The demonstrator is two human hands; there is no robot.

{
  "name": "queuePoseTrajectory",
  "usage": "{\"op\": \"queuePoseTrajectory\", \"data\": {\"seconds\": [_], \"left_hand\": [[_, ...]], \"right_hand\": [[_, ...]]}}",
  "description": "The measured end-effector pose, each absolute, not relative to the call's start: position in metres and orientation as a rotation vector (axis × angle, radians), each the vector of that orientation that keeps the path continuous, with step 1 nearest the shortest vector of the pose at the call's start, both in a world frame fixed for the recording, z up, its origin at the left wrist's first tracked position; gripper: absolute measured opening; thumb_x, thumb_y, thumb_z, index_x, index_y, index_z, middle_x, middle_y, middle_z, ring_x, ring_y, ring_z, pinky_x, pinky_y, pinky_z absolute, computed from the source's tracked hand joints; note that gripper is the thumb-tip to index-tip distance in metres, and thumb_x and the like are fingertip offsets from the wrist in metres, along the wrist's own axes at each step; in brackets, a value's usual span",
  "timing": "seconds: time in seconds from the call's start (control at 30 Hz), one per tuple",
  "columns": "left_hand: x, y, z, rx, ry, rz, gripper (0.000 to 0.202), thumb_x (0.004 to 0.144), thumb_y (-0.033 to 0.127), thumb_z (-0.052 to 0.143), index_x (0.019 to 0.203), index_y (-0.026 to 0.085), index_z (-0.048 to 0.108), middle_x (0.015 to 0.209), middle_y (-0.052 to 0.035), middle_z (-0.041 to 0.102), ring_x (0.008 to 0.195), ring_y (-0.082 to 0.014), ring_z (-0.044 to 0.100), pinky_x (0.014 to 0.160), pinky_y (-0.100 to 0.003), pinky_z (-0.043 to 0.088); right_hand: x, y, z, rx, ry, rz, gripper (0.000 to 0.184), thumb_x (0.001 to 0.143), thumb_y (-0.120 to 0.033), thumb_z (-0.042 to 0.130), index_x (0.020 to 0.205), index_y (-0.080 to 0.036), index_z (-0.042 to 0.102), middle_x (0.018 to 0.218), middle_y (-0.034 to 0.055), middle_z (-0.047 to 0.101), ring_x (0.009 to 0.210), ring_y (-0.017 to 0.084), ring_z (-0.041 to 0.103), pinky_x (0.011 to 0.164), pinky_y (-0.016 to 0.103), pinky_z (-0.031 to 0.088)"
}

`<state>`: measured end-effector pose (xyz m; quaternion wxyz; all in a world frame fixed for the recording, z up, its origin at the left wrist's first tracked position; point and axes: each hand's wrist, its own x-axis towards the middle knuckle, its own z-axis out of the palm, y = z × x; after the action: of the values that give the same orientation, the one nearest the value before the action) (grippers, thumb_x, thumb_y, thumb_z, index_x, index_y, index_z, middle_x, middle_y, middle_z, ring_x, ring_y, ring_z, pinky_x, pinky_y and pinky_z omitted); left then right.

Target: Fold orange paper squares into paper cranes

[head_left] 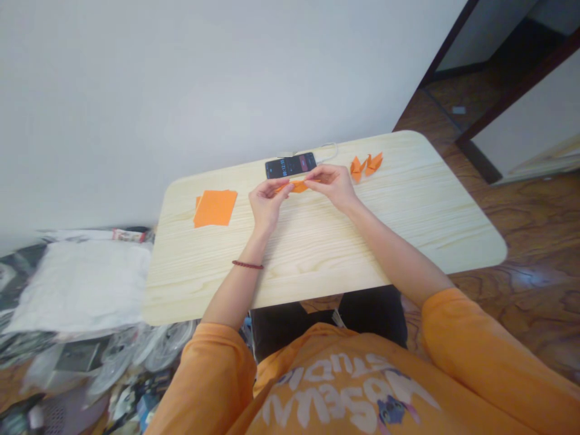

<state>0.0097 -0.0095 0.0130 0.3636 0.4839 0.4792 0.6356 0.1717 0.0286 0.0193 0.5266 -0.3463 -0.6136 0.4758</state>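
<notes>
A small piece of folded orange paper (299, 186) is stretched between my two hands, just in front of the phone. My left hand (267, 202) pinches its left end between thumb and fingers. The right end is pinched by my right hand (333, 185). Fingers cover both ends, so only the middle of the paper shows. Two folded orange paper cranes (365, 167) stand to the right of my right hand. Some flat square sheets of orange paper (216, 208) lie stacked, slightly askew, to the left of my left hand.
A phone (290, 165) with a lit timer screen lies at the back of the pale wooden table (317, 254), a white cable (330, 148) at its right end. A wall (217, 78) rises behind. Bagged items and a white bundle (86, 287) sit at the left.
</notes>
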Motion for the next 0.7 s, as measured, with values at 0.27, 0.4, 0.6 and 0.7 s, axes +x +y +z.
{"op": "queuePoseTrajectory", "data": {"seconds": [0.27, 0.4, 0.6, 0.7], "left_hand": [[0.0090, -0.0095, 0.0109, 1.279, 1.227, 1.618, 0.028, 0.061, 0.036, 0.081, 0.078, 0.018, 0.068, 0.081, -0.0040, 0.072, 0.073, -0.0154, 0.069, 0.065, -0.027, 0.055], [0.0099, -0.0102, 0.0107, 1.302, 1.221, 1.673, 0.025, 0.062, 0.034, 0.081, 0.077, 0.019, 0.068, 0.080, -0.0031, 0.073, 0.074, -0.0148, 0.069, 0.070, -0.028, 0.056], [0.0124, -0.0127, 0.0126, 1.304, 1.201, 1.717, 0.024, 0.061, 0.033, 0.081, 0.075, 0.019, 0.068, 0.079, -0.0027, 0.072, 0.075, -0.0148, 0.069, 0.074, -0.029, 0.057], [0.0127, -0.0134, 0.0133, 1.307, 1.214, 1.692, 0.026, 0.061, 0.034, 0.082, 0.079, 0.019, 0.068, 0.083, -0.0034, 0.073, 0.077, -0.0156, 0.070, 0.076, -0.030, 0.057]], "right_hand": [[0.1701, 0.0254, 0.0210, -0.814, -1.540, 1.108, 0.035, 0.061, -0.049, 0.077, 0.073, -0.017, 0.071, 0.076, 0.0041, 0.067, 0.075, 0.015, 0.063, 0.072, 0.031, 0.052], [0.1701, 0.0262, 0.0195, -0.803, -1.560, 1.103, 0.038, 0.059, -0.051, 0.078, 0.074, -0.017, 0.072, 0.076, 0.0044, 0.067, 0.073, 0.015, 0.062, 0.071, 0.031, 0.052], [0.1701, 0.0249, 0.0220, -0.830, -1.563, 1.055, 0.038, 0.058, -0.053, 0.078, 0.069, -0.018, 0.072, 0.071, 0.0038, 0.067, 0.068, 0.014, 0.060, 0.067, 0.030, 0.051], [0.1712, 0.0241, 0.0245, -0.831, -1.581, 1.021, 0.036, 0.060, -0.053, 0.078, 0.067, -0.018, 0.071, 0.070, 0.0036, 0.066, 0.067, 0.014, 0.059, 0.066, 0.030, 0.050]]}}
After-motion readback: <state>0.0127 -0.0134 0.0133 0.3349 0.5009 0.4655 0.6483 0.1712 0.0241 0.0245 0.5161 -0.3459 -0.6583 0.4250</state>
